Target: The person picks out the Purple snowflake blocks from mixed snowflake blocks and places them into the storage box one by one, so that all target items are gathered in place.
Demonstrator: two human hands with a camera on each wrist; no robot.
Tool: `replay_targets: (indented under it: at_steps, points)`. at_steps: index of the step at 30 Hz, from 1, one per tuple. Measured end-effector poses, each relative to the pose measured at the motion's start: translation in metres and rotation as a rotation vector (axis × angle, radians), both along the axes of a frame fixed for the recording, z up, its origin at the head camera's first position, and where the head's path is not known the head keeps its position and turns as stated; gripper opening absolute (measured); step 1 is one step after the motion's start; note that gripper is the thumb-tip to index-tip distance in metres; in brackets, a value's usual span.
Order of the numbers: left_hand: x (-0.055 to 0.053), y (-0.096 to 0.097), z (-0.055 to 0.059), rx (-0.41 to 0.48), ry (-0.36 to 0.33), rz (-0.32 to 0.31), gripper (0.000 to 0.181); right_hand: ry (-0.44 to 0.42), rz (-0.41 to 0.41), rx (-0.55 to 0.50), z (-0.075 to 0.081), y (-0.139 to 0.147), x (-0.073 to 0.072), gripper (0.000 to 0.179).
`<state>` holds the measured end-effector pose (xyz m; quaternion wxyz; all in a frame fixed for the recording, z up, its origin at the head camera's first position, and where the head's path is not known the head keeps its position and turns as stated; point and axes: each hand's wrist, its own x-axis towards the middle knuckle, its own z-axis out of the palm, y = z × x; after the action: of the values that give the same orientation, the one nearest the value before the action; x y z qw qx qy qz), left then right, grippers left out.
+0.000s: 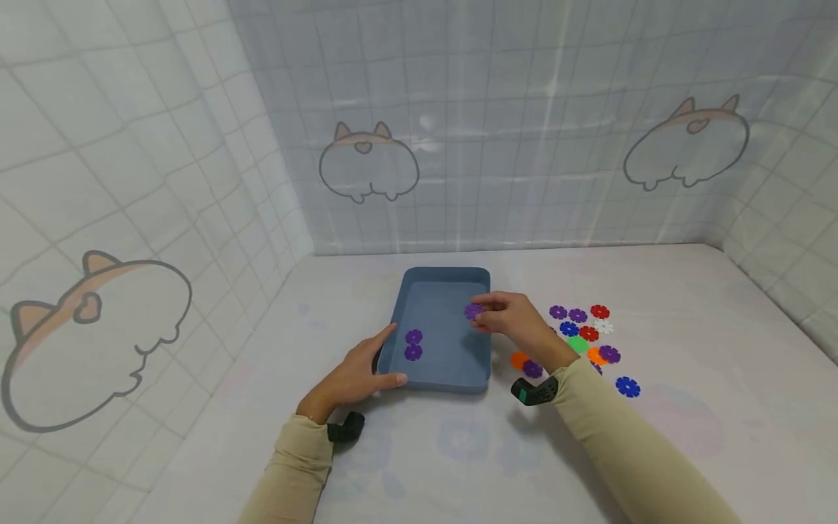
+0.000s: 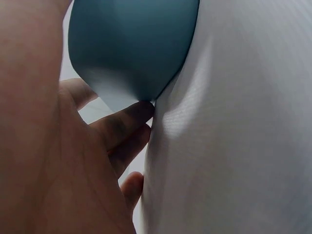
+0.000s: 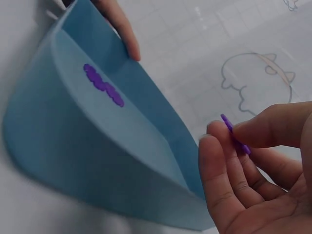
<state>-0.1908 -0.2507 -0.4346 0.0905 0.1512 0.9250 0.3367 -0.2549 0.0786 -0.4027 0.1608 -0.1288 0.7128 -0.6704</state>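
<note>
Over the right side of the blue-grey tray (image 1: 447, 375), my right hand (image 1: 507, 314) pinches a purple snowflake disc (image 1: 473, 311) between thumb and fingertips. The right wrist view shows this disc (image 3: 229, 125) nearly edge-on. Two more purple snowflake discs (image 1: 413, 344) lie side by side on the tray floor, towards the left. My left hand (image 1: 356, 372) rests at the tray's near left corner, fingers along its left side and thumb extended at the front edge. Close up, its fingertips (image 2: 144, 111) touch the tray's outer wall (image 2: 131, 53) low down by the table.
Right of the tray lies a loose scatter of snowflake discs, with a green one (image 1: 577, 344), a red one (image 1: 599, 311), a blue one (image 1: 628, 386) and several others. Some sit partly behind my right forearm. Tiled-pattern cloth walls (image 1: 524, 145) enclose the white table (image 1: 419, 466).
</note>
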Motion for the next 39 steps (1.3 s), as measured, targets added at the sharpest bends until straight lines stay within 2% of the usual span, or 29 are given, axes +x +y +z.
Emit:
replay_targets:
  at_steps: [6,16,39]
  points:
    - [0.000,-0.002,-0.002,0.003,0.000,0.006,0.100,0.015,0.028,-0.007,0.003,-0.009,-0.007,0.037]
    - [0.000,-0.001,-0.001,0.013,-0.001,0.010,0.099,-0.029,0.089,-0.033,0.007,-0.021,-0.016,0.044]
    - [-0.001,0.000,-0.004,0.012,-0.005,0.029,0.099,-0.003,0.074,0.033,-0.002,-0.042,-0.027,0.039]
